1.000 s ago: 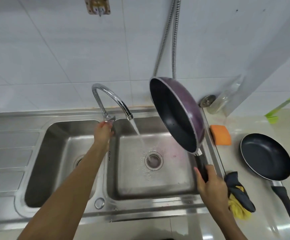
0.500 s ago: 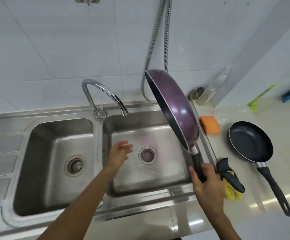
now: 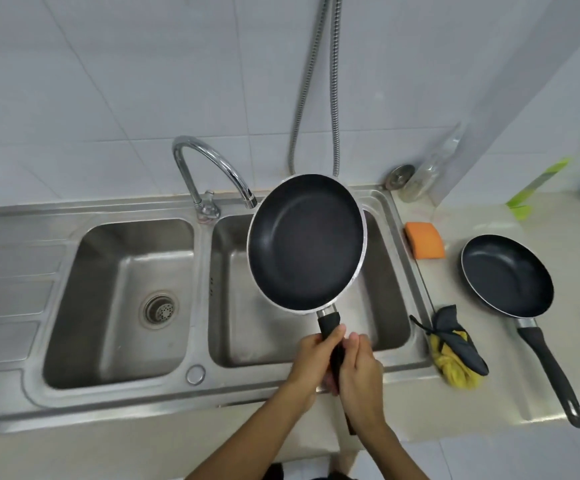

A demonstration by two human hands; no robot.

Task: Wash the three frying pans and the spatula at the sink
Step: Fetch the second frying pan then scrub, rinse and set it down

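Note:
A purple-bodied frying pan (image 3: 304, 242) with a black inside hangs face-up over the right basin of the steel sink (image 3: 122, 382). Both hands grip its black handle: my left hand (image 3: 311, 358) on the left side, my right hand (image 3: 361, 368) on the right. A second black frying pan (image 3: 506, 275) rests on the counter to the right, handle pointing toward me. The faucet (image 3: 212, 168) arches over the divider with no water running. No third pan or spatula is in view.
An orange sponge (image 3: 424, 244) lies on the counter beside the sink's right rim. A dark and yellow cloth (image 3: 455, 351) sits at the sink's front right corner. A clear bottle (image 3: 430, 171) and metal hoses (image 3: 333, 84) stand by the tiled wall.
The water stopped and my left hand left the faucet, crossed the basin and took the pan handle. The pan turned from edge-on and tilted to face-up.

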